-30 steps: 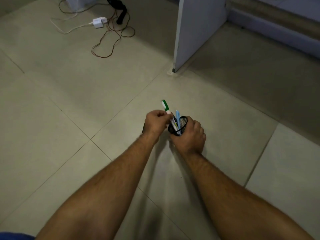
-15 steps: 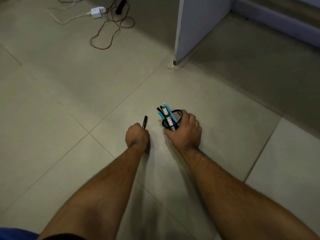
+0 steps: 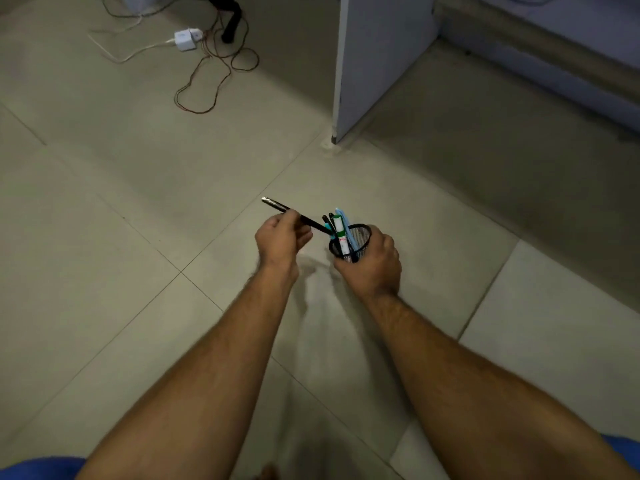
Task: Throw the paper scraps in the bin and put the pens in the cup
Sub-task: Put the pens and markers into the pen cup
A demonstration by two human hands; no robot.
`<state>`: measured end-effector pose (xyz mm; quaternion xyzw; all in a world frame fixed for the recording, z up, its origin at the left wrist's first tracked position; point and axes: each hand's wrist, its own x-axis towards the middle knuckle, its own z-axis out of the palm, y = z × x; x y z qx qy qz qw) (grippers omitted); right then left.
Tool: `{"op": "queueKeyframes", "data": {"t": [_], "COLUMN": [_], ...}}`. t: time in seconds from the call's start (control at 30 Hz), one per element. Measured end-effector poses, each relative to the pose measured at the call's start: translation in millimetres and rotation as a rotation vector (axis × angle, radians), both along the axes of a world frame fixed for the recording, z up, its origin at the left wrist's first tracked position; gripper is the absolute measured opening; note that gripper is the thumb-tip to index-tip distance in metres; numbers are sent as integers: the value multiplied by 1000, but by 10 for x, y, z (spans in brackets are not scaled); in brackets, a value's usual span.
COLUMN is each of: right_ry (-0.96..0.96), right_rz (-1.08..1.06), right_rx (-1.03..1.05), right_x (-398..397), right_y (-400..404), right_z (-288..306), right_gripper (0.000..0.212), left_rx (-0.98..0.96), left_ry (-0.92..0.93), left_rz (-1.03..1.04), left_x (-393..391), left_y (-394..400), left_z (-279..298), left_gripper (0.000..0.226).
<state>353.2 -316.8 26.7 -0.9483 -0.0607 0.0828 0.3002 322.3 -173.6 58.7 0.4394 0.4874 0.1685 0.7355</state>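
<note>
A black mesh cup [image 3: 360, 239] is gripped from the right side by my right hand [image 3: 372, 265], above the tiled floor. Several pens stand in it, among them a green-and-white marker [image 3: 339, 232] and a light blue pen [image 3: 346, 223]. My left hand [image 3: 280, 239] pinches a black pen [image 3: 294, 216] near its middle. The pen lies slanted, its lower end reaching the cup's left rim and its silvery end pointing up and left. No paper scraps or bin are in view.
A white desk panel [image 3: 374, 57] stands on the floor beyond the cup. A white power adapter [image 3: 187, 39] with loose brown and white cables [image 3: 207, 81] lies at the far left. A low ledge [image 3: 540, 64] runs along the far right.
The green-and-white marker went into the cup. My left hand then dropped to the floor, picked up the black pen, and has lifted it to the cup's rim. The right hand stays on the cup.
</note>
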Motion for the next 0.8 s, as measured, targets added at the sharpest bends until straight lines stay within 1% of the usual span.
{"op": "queueKeyframes", "data": {"t": [0.13,0.23,0.4,0.47,0.53,0.6,0.7,0.73,0.8], "right_ry": [75,69,165,187,194,206,230,249,268], "right_rz": [42,65,175,204,216,238,254,252,312], "right_rx": [71,154,242,265,277,292,366,379,405], "right_x": [-67,-162,-353,-435,-522,-590,-716,-758,-933], "right_y": [-134,-154,-181,-249,-289,-308,-272,-248,-111], "right_z": [679,1269,2389,3032,3468,4066,4987,5211,5761], "right_gripper": [78,75,79,82,84,85,83,83,82], "left_rx": [189,239,254,261,253,232,265,277,296], "left_ry": [114,165,226,243,249,258,239,248,247], "left_rz": [-261,-329,-257,-222,-216,-180,-129,-124,-94], "left_x": [-179,-374,-707,-825,-935,-1078,-1299,-1351,-1539], "left_y": [-374,-561,-679,-696,-716,-694,-603,-556,-403], "left_z": [695,1191,2330,2993,3465,4069,4939,5159,5710], "left_gripper": [6,13,21,22,23,23,19,18,16]}}
